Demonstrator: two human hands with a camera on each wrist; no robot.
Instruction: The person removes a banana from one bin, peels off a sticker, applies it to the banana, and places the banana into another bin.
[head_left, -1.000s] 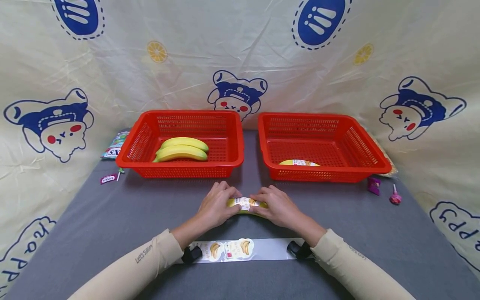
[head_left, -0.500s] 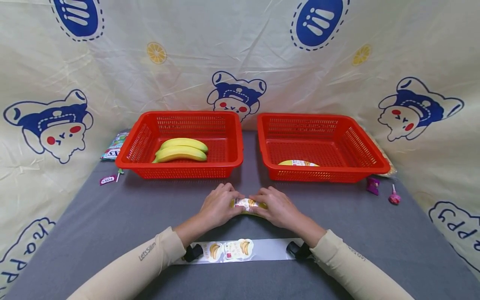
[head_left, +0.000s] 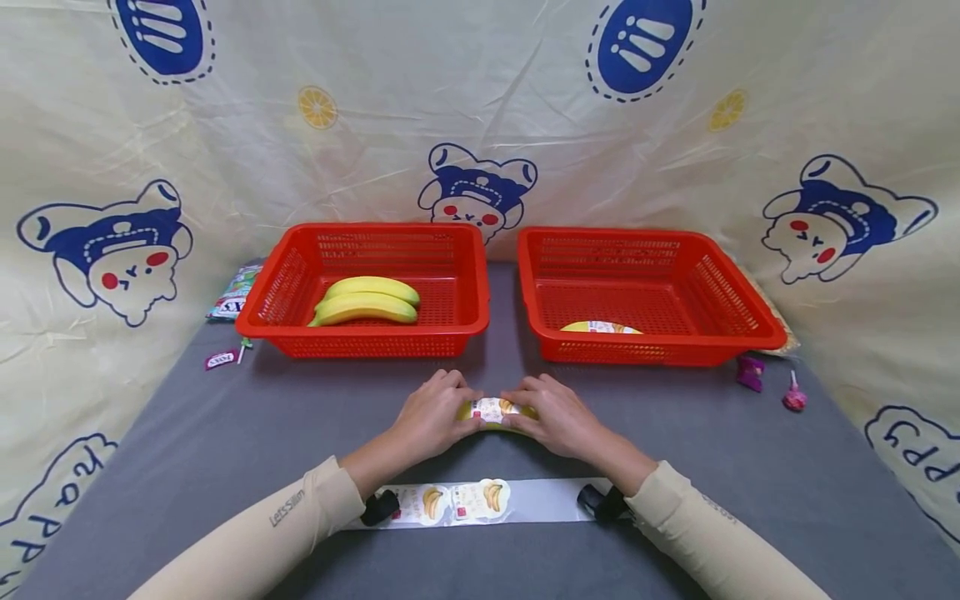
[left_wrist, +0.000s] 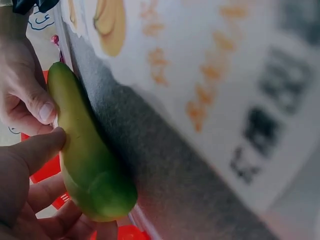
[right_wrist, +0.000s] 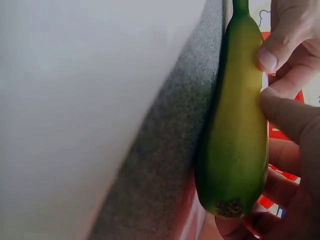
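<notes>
A yellow banana (head_left: 495, 423) with a white printed label (head_left: 489, 409) on its upper side lies crosswise at the middle of the grey table. My left hand (head_left: 433, 419) holds its left end, and my right hand (head_left: 558, 419) holds the right end. Both thumbs press on the near side at the label's edge, while the fingers reach around the far side. In the left wrist view the banana (left_wrist: 87, 145) shows a greenish end by the left fingers. The right wrist view shows the dark tip of the banana (right_wrist: 237, 125) near the right fingers.
Nearer me lies a label strip (head_left: 551, 500) bearing banana-picture stickers (head_left: 480, 498). Behind the hands stand a left red basket (head_left: 375, 342) with bananas (head_left: 363, 308) and a right red basket (head_left: 660, 352) with a labelled banana (head_left: 600, 327). Wrapped sweets (head_left: 750, 372) lie at the sides.
My left hand slid slightly right along the banana, then back left, uncovering more of the label. The right hand keeps nearly the same place.
</notes>
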